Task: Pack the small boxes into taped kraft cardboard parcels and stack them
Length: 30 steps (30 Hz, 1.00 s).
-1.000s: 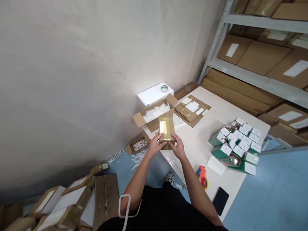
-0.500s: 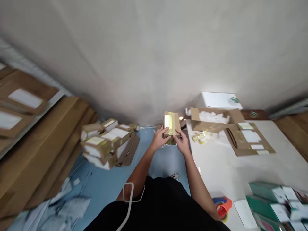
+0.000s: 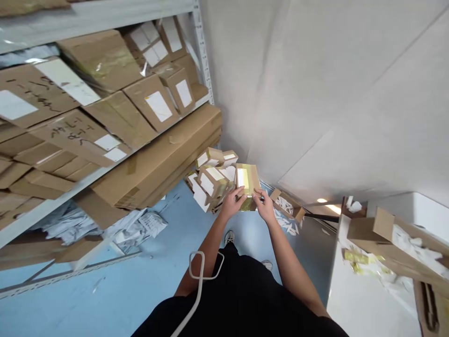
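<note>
Your left hand [image 3: 233,202] and right hand [image 3: 264,206] both grip a small box [image 3: 247,180], each clasping a near corner with the fingers curled round its sides. The box is brown card wrapped in shiny tape with a white label on top. You hold it out in front of you in the air, above the blue floor [image 3: 157,267].

Just beyond it, to the left, a pile of parcels [image 3: 210,182] of the same kind is heaped at the foot of the shelving [image 3: 200,56]. You cannot tell whether the box touches the pile. Long flat cartons [image 3: 157,164] fill the lowest shelf, and smaller cartons [image 3: 154,103] with white labels sit above.

On the floor to the right of your hands lies an open tray [image 3: 286,202] of white scraps. Further right stands a white table [image 3: 358,299] bearing an open carton [image 3: 361,231] with white filling.
</note>
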Each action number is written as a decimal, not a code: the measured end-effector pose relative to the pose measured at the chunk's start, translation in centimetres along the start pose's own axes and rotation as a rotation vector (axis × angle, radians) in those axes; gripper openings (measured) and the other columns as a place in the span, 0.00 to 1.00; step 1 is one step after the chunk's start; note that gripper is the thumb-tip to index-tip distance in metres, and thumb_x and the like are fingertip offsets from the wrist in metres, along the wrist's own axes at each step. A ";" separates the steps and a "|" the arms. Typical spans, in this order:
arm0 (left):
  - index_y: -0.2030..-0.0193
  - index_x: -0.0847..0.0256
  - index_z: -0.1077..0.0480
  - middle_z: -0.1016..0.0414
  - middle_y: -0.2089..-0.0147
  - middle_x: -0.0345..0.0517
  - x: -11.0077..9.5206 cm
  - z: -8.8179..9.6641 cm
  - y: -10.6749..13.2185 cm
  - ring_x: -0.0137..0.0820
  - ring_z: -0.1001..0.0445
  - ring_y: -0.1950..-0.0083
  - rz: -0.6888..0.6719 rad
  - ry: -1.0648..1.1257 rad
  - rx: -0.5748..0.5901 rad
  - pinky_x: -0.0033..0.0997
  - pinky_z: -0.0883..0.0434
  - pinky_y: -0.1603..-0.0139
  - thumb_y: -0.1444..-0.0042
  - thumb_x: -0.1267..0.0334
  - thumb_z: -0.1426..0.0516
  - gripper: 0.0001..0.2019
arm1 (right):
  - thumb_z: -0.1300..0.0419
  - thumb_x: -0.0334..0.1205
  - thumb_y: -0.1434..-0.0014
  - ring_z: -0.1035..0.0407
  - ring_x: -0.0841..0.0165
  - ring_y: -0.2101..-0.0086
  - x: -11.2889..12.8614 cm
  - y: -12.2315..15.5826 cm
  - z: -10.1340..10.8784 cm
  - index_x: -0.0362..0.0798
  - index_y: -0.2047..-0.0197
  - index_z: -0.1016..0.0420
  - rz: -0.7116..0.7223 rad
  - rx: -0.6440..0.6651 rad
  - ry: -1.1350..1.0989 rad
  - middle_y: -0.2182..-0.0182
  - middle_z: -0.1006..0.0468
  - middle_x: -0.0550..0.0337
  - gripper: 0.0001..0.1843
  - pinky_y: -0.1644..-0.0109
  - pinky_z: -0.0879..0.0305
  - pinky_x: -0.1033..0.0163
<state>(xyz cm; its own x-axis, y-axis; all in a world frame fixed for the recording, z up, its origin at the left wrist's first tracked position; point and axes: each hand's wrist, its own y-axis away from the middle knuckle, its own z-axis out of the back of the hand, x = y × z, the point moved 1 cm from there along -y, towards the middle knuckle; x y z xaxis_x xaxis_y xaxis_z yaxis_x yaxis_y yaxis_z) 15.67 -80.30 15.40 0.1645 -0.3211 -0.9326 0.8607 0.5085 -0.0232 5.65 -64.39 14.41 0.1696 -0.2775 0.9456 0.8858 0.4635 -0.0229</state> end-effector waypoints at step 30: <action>0.35 0.55 0.26 0.22 0.37 0.49 5.8 4.0 -6.9 0.41 0.22 0.39 0.146 0.194 -0.015 0.42 0.25 0.38 0.33 0.53 0.42 0.22 | 0.37 0.47 0.46 0.26 0.55 0.44 -0.8 -10.4 -7.4 0.50 0.36 0.27 -0.073 0.103 -0.081 0.38 0.23 0.49 0.35 0.46 0.28 0.52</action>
<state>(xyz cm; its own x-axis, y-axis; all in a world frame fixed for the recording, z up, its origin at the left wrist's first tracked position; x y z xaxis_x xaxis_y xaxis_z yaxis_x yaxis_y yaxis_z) 12.60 -88.89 11.58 0.1899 -0.0847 -0.9781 0.8269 0.5510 0.1128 -0.51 -75.27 11.51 0.0673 -0.2471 0.9666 0.8448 0.5296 0.0765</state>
